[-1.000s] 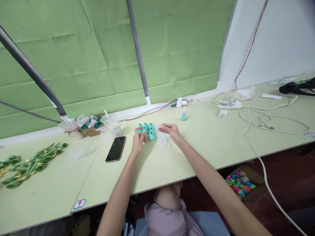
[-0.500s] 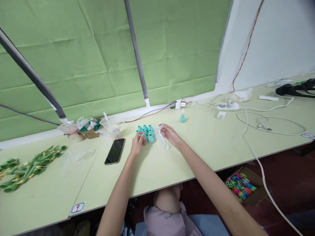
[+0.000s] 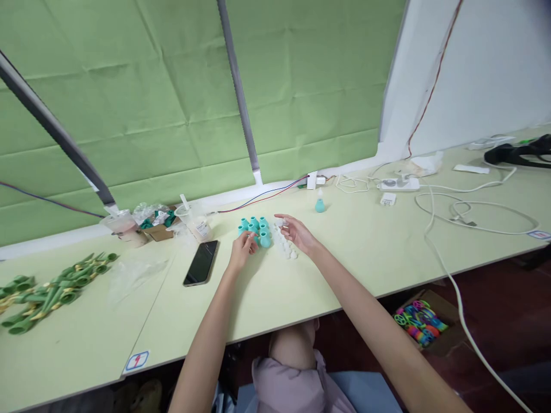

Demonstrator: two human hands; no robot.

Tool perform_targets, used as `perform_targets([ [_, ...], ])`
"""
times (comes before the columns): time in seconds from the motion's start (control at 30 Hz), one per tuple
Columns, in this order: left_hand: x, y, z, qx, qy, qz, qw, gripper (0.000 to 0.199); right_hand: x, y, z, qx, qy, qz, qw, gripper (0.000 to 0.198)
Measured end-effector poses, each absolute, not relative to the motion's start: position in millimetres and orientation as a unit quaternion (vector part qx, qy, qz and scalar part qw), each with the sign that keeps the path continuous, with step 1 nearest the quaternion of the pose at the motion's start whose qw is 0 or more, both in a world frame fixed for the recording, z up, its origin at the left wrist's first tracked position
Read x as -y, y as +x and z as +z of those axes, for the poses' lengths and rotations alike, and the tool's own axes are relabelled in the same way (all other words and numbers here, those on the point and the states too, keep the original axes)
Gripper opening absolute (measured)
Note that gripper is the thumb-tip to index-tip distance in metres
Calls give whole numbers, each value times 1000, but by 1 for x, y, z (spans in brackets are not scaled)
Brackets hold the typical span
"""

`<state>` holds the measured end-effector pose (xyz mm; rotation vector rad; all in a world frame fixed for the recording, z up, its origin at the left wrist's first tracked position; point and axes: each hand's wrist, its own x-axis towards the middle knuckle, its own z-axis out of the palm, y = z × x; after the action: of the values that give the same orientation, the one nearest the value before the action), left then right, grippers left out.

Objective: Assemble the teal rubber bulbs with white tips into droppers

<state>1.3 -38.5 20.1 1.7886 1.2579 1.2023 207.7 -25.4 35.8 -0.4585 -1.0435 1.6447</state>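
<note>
Near the table's [image 3: 275, 292] back edge stand a plastic cup [image 3: 200, 226] with a straw [image 3: 185, 201] and a small carton [image 3: 160, 233] — farther right, a white power strip [image 3: 408, 184].

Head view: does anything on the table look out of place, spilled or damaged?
Nothing looks spilled or damaged. Slightly odd: a lone teal bulb with a whitish tip stands upright toward the back, apart from the open-topped teal bulbs grouped by the left hand.

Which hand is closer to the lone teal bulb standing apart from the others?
Right. The right hand is in front and left of the lone teal bulb, not touching it; the left hand is farther left, at the clustered teal bulbs.
</note>
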Motion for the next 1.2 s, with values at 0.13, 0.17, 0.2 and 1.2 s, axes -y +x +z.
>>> perform_targets([
  [0.13, 37, 1, 19, -478, 677, 457, 324, 37, 23, 209, 33, 445, -207, 675, 552, 28],
  [0.17, 37, 0, 19, -477, 677, 456, 325, 38, 22, 210, 32, 445, -211, 670, 556, 28],
  [0.2, 37, 0, 19, -477, 678, 455, 325, 38, 22, 210, 32, 446, -216, 665, 559, 29],
  [1.2, 32, -2, 18, -489, 694, 427, 312, 38, -5, 276, -10, 568, -747, 63, 341, 30],
])
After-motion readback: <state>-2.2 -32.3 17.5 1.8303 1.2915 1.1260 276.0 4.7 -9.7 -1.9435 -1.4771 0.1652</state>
